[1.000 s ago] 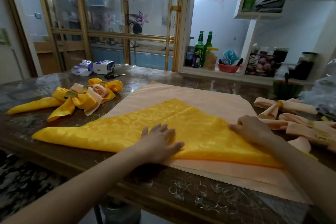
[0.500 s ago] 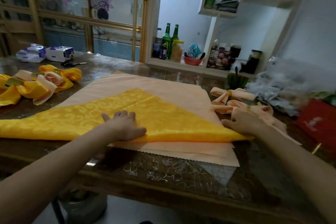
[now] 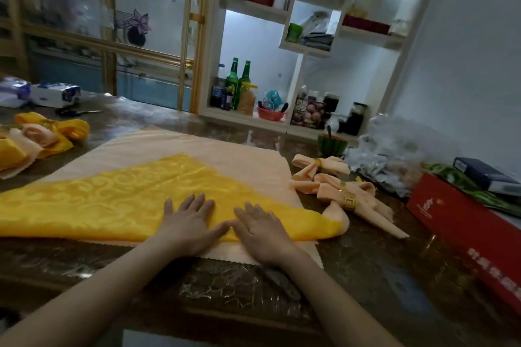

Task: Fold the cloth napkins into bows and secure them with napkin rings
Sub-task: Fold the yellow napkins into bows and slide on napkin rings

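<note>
A yellow patterned napkin, folded into a long triangle, lies on a stack of flat peach napkins on the table. My left hand and my right hand rest flat side by side on the yellow napkin's near fold, fingers spread, thumbs almost touching. Finished peach bows with gold napkin rings lie to the right. At the left edge are finished yellow and peach bows.
A red box sits at the right table edge, with a dark blue box and crumpled clear plastic behind it. Scissors and tissue packs lie far left. A watermelon-patterned cup stands beyond the peach bows.
My right hand has slid left from the yellow napkin's right corner to beside my left hand at the middle of the fold. The camera has turned right and closer.
</note>
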### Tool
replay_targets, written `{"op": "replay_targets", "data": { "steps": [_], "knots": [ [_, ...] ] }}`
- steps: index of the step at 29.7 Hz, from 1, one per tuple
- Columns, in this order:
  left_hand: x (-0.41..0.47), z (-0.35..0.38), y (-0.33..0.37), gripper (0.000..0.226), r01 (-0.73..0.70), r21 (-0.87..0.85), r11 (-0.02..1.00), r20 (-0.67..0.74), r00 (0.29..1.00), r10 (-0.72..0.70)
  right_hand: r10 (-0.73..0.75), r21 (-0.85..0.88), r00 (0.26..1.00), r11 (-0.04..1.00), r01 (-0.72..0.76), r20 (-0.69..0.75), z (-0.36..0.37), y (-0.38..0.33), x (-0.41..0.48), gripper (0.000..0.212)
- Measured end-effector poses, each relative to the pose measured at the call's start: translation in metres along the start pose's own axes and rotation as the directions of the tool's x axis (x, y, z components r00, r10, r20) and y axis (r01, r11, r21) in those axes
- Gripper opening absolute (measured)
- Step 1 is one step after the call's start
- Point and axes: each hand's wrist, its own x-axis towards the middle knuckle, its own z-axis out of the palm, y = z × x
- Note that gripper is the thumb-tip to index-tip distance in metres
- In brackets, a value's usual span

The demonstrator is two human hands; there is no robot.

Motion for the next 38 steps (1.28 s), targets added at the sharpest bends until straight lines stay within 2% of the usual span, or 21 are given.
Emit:
{"op": "replay_targets", "data": {
  "steps": [3,5,7,9,11,13,15,16,18,19,21,24,25,29,31,34,38],
  "knots": [
    [-0.003,-0.004,0.002,0.103,0.001,-0.013,1.000,0.022,1.000,-0.001,0.116,-0.067,0.991,0.992,-0.111,0.067,-0.011,0.049,-0.017,0.054],
    [-0.005,-0.005,0.001,0.115,-0.011,-0.011,1.000,0.032,0.999,0.011,0.185,-0.033,0.978,0.983,-0.183,0.097,-0.016,0.075,-0.031,0.054],
    [-0.004,-0.004,0.004,0.115,-0.022,-0.013,1.000,0.042,0.999,0.022,0.228,0.052,0.968,0.971,-0.234,0.107,-0.023,0.090,-0.042,0.055],
    [-0.005,-0.005,0.003,0.116,-0.020,0.001,1.000,0.047,0.999,0.020,0.229,-0.022,0.972,0.973,-0.228,0.050,-0.030,0.086,-0.044,0.054],
    [-0.006,-0.005,0.005,0.121,-0.030,0.022,0.999,0.036,0.999,0.029,0.168,-0.139,0.979,0.973,-0.183,-0.115,-0.035,0.068,-0.044,0.052],
    [-0.008,-0.005,0.004,0.115,-0.029,0.054,0.998,-0.011,0.999,0.030,0.054,-0.073,0.967,0.995,-0.074,-0.247,-0.035,0.037,-0.036,0.053],
    [-0.007,-0.001,0.008,0.116,-0.043,0.065,0.997,-0.084,0.995,0.048,-0.052,0.016,0.960,0.998,0.059,-0.274,-0.033,0.005,-0.035,0.050],
    [-0.010,-0.004,-0.003,0.107,0.006,0.064,0.998,-0.134,0.991,0.002,-0.140,0.030,0.952,0.988,0.154,-0.273,-0.032,-0.018,-0.025,0.048],
    [-0.015,-0.011,-0.020,0.070,0.093,0.017,0.996,-0.165,0.982,-0.089,-0.216,0.052,0.948,0.971,0.234,-0.234,-0.028,-0.050,-0.012,0.046],
    [-0.019,-0.013,-0.031,0.062,0.125,0.007,0.992,-0.171,0.978,-0.122,-0.237,0.067,0.950,0.965,0.255,-0.202,-0.026,-0.062,-0.005,0.045],
    [-0.033,-0.016,-0.061,0.058,0.181,0.043,0.983,-0.154,0.973,-0.173,-0.259,0.080,0.961,0.961,0.266,-0.093,-0.015,-0.078,0.012,0.045],
    [-0.063,-0.018,-0.115,0.060,0.251,0.022,0.968,-0.062,0.966,-0.249,-0.231,-0.009,0.960,0.972,0.236,0.155,0.006,-0.090,0.028,0.055],
    [-0.073,-0.020,-0.133,0.061,0.271,0.010,0.963,-0.025,0.962,-0.271,-0.219,-0.034,0.958,0.973,0.229,0.186,0.011,-0.090,0.030,0.057],
    [-0.103,-0.022,-0.197,0.069,0.368,-0.008,0.930,-0.023,0.930,-0.368,-0.213,-0.065,0.955,0.971,0.230,0.205,0.015,-0.087,0.033,0.067],
    [-0.110,-0.022,-0.219,0.070,0.416,-0.035,0.909,-0.036,0.908,-0.417,-0.204,-0.081,0.958,0.971,0.224,0.202,0.013,-0.083,0.034,0.065],
    [-0.127,-0.022,-0.259,0.070,0.504,-0.050,0.862,-0.064,0.860,-0.507,-0.214,-0.082,0.957,0.969,0.234,0.197,0.016,-0.090,0.032,0.072],
    [-0.138,-0.027,-0.291,0.065,0.621,-0.040,0.783,-0.083,0.779,-0.622,-0.210,-0.060,0.959,0.972,0.225,0.192,0.016,-0.090,0.029,0.067]
  ]
}}
